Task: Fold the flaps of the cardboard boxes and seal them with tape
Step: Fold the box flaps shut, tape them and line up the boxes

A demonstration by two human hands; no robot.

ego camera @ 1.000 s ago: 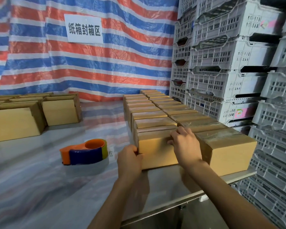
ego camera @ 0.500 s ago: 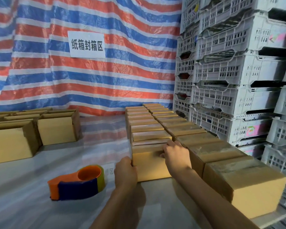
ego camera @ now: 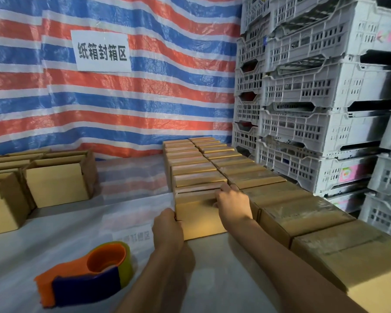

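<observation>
Cardboard box (ego camera: 201,220) between the hands looks light and stiff; left hand (ego camera: 167,229) grips its corner, right hand (ego camera: 233,206) curls over its top edge.

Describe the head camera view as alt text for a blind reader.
A left hand and right hand grip the cardboard box ending a row on the table, left at its corner, right over its top. A tape dispenser lies beside them.
</observation>
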